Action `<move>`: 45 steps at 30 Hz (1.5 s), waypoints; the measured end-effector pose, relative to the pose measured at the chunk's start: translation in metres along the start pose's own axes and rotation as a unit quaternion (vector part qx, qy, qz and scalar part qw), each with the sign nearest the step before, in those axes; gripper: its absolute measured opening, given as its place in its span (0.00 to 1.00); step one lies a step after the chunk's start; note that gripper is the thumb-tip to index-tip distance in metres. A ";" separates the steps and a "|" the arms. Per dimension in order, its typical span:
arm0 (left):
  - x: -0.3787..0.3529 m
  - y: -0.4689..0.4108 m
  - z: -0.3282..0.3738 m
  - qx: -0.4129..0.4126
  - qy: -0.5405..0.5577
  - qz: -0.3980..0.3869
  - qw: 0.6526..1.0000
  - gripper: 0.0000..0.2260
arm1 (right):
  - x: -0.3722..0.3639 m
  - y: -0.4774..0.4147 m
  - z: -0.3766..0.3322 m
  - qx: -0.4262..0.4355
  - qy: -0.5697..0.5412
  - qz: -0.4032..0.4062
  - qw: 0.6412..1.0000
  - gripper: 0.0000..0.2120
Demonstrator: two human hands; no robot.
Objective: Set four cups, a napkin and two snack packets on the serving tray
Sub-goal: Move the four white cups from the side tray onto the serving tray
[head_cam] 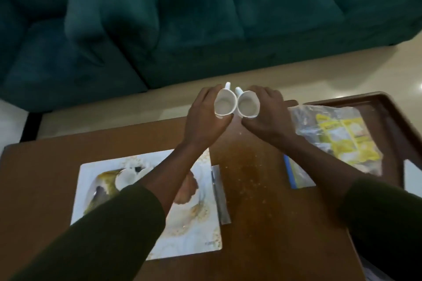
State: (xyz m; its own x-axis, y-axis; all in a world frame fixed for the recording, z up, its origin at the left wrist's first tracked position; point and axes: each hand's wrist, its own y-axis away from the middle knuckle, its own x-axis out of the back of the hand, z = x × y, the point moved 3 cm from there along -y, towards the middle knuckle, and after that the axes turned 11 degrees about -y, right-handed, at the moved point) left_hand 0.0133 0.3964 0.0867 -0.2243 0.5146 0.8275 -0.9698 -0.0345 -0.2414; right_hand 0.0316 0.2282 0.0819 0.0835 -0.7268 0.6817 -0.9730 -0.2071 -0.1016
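My left hand [205,118] grips a white cup [225,104] and my right hand [269,118] grips a second white cup [248,105]. Both cups are lifted above the far edge of the brown table [262,201], side by side and touching, mouths tilted toward me, handles pointing away. A brown serving tray [386,109] lies at the right with a yellow snack packet [347,141] in clear plastic on it. On a white patterned mat [194,230] at the left sits another white cup [127,177], partly hidden by my left forearm.
A dark teal sofa [182,29] stands beyond the table across a strip of pale floor. Crumbs are scattered over the table's middle. A blue-edged flat packet [296,175] lies near the tray, and a thin grey strip [220,194] lies beside the mat.
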 end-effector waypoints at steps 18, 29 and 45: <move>0.089 0.192 -0.171 0.016 -0.031 -0.110 0.993 0.27 | -0.185 0.129 -0.115 -0.037 -0.020 -0.117 0.992 0.30; 0.059 0.263 -0.233 0.105 -0.079 -0.195 0.972 0.27 | -0.236 0.178 -0.101 -0.076 0.037 -0.205 0.975 0.32; 0.085 0.246 -0.250 -0.024 -0.205 -0.168 0.964 0.24 | -0.228 0.162 -0.077 -0.066 0.096 -0.204 0.972 0.27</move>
State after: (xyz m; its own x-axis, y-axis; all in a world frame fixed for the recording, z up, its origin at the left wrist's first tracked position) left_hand -0.2205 0.6457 -0.0290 0.0728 0.1067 0.9916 -0.9910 0.1200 0.0598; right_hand -0.1615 0.4108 -0.0337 0.4386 -0.4628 0.7704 -0.8875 -0.3580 0.2902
